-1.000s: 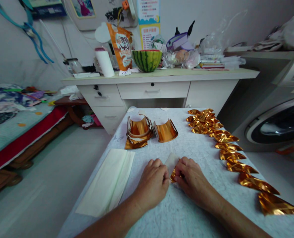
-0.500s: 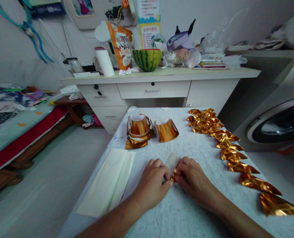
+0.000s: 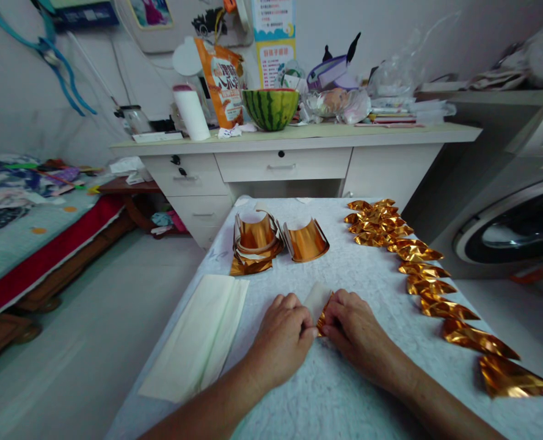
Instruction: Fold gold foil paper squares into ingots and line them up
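Note:
Between my hands is a small piece of gold foil paper, partly folded, with a pale whitish part extending away from me. My left hand has its thumb and fingers closed at the left edge of this piece. From the other side, my right hand grips the gold part with bent fingers. Both hands rest low over the cloth-covered table. Much of the foil is hidden under the fingers. A stack of cream paper sheets lies left of my left hand.
Curled gold foil sheets lie in a pile and as a separate stack at the table's far side. Twisted gold foil pieces line the right edge. Behind stands a white desk with a cut watermelon; a washing machine is right.
My left thumb has bent slightly closer to its fingers at the foil's lower edge. Both hands stay in nearly the same place; the view has shifted very slightly.

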{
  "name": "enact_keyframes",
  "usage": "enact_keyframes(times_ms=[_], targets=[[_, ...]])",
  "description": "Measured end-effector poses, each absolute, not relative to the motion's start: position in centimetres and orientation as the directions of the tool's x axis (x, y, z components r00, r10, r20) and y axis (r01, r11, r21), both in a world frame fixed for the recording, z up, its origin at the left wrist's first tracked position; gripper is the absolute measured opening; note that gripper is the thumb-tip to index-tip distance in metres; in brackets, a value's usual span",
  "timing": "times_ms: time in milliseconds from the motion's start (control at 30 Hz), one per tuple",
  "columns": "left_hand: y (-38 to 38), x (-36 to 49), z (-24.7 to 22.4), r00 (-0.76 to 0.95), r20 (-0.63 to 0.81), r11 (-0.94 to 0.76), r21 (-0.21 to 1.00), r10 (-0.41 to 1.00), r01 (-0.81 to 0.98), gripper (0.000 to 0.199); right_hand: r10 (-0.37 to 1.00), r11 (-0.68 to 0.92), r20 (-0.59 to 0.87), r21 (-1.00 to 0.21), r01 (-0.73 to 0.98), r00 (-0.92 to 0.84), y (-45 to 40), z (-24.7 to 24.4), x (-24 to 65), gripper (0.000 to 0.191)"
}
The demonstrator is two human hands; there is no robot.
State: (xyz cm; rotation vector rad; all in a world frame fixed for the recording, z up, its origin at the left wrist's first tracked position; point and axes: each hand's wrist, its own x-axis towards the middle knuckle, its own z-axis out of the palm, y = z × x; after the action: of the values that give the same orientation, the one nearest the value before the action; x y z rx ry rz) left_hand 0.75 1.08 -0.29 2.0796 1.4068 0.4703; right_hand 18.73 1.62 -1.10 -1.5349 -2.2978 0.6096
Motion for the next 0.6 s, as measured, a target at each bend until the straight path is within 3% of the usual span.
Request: enact_keyframes(times_ms=[600], targets=[[0.82,1.12,-0.68,0.372,-0.012,-0.3,0.567,0.928,0.767,0.01,0.932,0.324,-0.006,-0.438,0.839,-0.364,1.62,-1.37,18.5,0.006]])
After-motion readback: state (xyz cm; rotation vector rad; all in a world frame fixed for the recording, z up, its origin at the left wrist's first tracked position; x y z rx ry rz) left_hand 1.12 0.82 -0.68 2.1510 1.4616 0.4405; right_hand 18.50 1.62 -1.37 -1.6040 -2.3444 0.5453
